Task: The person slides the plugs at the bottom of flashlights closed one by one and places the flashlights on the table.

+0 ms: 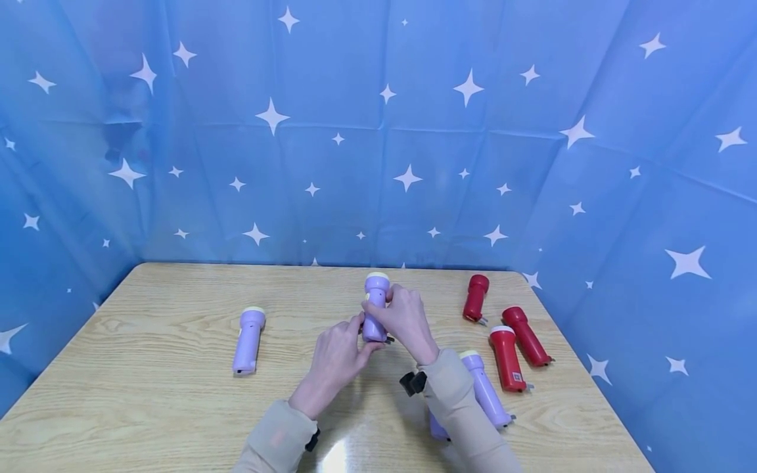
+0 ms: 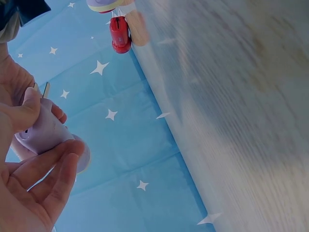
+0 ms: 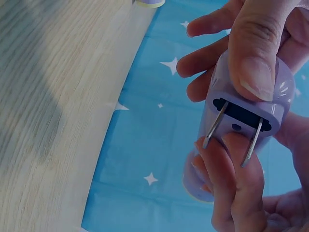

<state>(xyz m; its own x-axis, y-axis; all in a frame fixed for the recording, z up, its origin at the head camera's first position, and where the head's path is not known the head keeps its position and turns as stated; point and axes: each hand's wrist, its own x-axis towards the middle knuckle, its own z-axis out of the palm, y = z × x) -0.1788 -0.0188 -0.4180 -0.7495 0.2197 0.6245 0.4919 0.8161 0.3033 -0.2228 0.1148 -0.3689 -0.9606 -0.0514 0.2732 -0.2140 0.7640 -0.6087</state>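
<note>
Both hands hold a lilac plug-in flashlight [image 1: 376,286] just above the middle of the table, its pale lens end pointing away. My left hand [image 1: 338,351] grips the lower end, thumb near the base. Higher on the body, my right hand [image 1: 405,318] pinches it between thumb and fingers. Two metal prongs [image 3: 216,124] stick out from a dark slot in the flashlight's base in the right wrist view. Fingers cover part of the body in every view.
Another lilac flashlight [image 1: 248,341] lies to the left on the wooden table [image 1: 148,368]. Two more, one being the lilac flashlight [image 1: 486,394], lie beside my right forearm, which partly hides them. Several red flashlights [image 1: 507,358] lie at the right. A blue starred curtain [image 1: 331,157] hangs behind.
</note>
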